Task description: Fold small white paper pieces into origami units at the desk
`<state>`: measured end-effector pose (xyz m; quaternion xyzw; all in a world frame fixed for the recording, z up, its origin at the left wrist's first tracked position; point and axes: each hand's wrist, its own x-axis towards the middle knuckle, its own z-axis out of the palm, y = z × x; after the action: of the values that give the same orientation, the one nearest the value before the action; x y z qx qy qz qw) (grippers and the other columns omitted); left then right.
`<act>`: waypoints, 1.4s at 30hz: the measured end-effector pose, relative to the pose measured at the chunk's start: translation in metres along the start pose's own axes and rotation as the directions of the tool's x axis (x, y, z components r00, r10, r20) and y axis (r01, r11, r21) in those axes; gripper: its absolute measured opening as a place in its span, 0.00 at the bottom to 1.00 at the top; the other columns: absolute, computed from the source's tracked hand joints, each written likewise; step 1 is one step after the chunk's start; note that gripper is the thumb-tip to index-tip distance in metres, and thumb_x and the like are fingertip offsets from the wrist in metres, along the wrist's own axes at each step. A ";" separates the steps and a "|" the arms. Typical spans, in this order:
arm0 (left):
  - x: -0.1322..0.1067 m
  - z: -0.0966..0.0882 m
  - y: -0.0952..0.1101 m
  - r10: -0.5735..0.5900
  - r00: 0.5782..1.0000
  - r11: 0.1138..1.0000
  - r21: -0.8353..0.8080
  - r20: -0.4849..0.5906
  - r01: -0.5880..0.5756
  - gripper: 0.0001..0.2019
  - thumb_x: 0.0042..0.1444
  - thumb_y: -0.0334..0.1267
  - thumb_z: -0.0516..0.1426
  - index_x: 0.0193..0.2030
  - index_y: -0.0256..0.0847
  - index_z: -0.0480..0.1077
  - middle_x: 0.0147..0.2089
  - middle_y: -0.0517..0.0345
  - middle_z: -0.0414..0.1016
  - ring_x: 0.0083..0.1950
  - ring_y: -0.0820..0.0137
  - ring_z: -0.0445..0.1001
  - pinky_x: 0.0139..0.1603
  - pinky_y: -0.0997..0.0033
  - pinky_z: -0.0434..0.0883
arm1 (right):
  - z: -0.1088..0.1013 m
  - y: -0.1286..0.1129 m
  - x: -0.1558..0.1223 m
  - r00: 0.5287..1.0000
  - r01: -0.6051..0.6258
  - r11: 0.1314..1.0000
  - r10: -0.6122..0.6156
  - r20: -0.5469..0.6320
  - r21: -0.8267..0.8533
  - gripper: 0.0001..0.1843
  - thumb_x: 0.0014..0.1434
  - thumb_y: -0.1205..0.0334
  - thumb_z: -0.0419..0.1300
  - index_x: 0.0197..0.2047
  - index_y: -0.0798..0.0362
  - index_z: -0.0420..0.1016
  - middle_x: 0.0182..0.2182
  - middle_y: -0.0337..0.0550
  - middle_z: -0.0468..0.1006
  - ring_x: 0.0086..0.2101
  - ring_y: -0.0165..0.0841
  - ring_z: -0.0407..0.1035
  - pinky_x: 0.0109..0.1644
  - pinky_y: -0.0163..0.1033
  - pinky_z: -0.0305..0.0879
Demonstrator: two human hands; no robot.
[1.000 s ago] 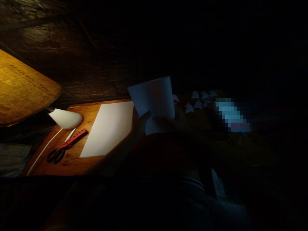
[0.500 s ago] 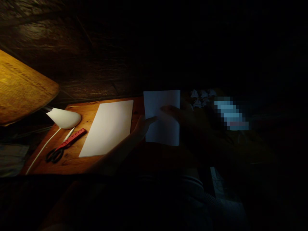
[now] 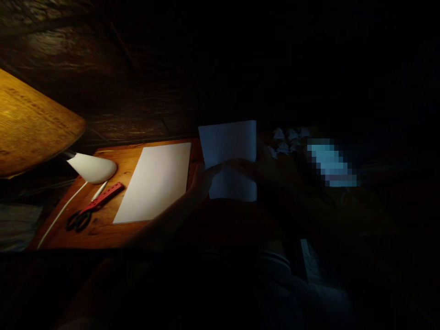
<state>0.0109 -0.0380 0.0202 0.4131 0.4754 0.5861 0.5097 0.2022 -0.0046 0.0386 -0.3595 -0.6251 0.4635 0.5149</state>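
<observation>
Paper (image 3: 228,140) bent over, held in fingers (image 3: 214,170) of left hand (image 3: 202,181) and right hand (image 3: 260,170), lampshade (image 3: 30,140) lettering (image 3: 40,108) illegible

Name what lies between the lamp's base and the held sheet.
In the head view: flat white paper on the table, then the left hand at the left edge of the held sheet.

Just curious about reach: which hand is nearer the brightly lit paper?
Left: the left hand is just right of the brightly lit paper; the right hand is farther right.
</observation>
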 end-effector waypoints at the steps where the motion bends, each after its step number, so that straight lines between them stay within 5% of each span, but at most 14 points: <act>1: 0.000 0.000 0.003 0.042 0.999 0.999 -0.005 -0.014 -0.042 0.21 0.41 0.47 0.76 0.39 0.40 0.79 0.36 0.50 0.85 0.43 0.50 0.85 0.43 0.51 0.84 | -0.001 -0.002 -0.001 1.000 0.026 1.000 -0.026 0.005 -0.003 0.47 0.49 0.32 0.77 0.66 0.42 0.72 0.61 0.53 0.81 0.57 0.56 0.78 0.58 0.65 0.81; 6: 0.004 -0.005 0.008 0.188 0.978 0.982 -0.017 -0.084 -0.190 0.26 0.44 0.50 0.78 0.44 0.42 0.76 0.39 0.50 0.83 0.53 0.47 0.85 0.52 0.49 0.84 | -0.002 0.011 0.003 0.989 0.142 0.983 -0.135 0.065 -0.120 0.35 0.52 0.37 0.76 0.57 0.46 0.78 0.57 0.52 0.84 0.60 0.56 0.76 0.60 0.63 0.78; 11: 0.013 -0.009 -0.001 0.203 0.974 0.978 -0.028 -0.105 -0.207 0.30 0.39 0.54 0.79 0.43 0.43 0.75 0.37 0.53 0.83 0.52 0.48 0.85 0.54 0.48 0.85 | 0.004 0.031 0.007 0.975 0.216 0.968 -0.206 0.086 -0.131 0.30 0.56 0.44 0.75 0.58 0.48 0.79 0.56 0.54 0.85 0.62 0.53 0.73 0.62 0.60 0.76; 26: 0.008 -0.006 0.005 0.176 0.975 0.984 0.064 -0.135 -0.169 0.28 0.38 0.51 0.78 0.40 0.43 0.73 0.39 0.51 0.82 0.54 0.50 0.84 0.57 0.50 0.82 | 0.007 0.017 0.002 0.999 -0.006 0.996 0.010 0.044 -0.091 0.30 0.49 0.43 0.75 0.53 0.42 0.78 0.57 0.50 0.84 0.68 0.61 0.66 0.65 0.68 0.73; 35: 0.008 -0.007 0.005 0.177 0.977 0.984 0.047 -0.121 -0.172 0.30 0.37 0.52 0.79 0.43 0.43 0.75 0.38 0.52 0.82 0.55 0.49 0.83 0.55 0.51 0.83 | 0.006 0.018 0.002 0.998 0.026 0.998 -0.023 0.051 -0.057 0.31 0.49 0.41 0.75 0.52 0.44 0.80 0.55 0.51 0.84 0.64 0.61 0.70 0.63 0.68 0.74; 42: 0.008 -0.009 -0.001 0.096 0.988 0.993 0.084 -0.122 -0.086 0.26 0.41 0.55 0.78 0.38 0.39 0.78 0.38 0.47 0.85 0.43 0.52 0.85 0.43 0.55 0.84 | 0.008 0.000 -0.005 0.999 -0.039 0.999 0.039 0.011 0.024 0.42 0.47 0.34 0.76 0.61 0.44 0.78 0.56 0.51 0.85 0.57 0.59 0.78 0.61 0.69 0.76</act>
<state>0.0009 -0.0311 0.0172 0.4164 0.5097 0.6147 0.4348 0.1955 -0.0111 0.0363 -0.3627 -0.6151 0.4830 0.5068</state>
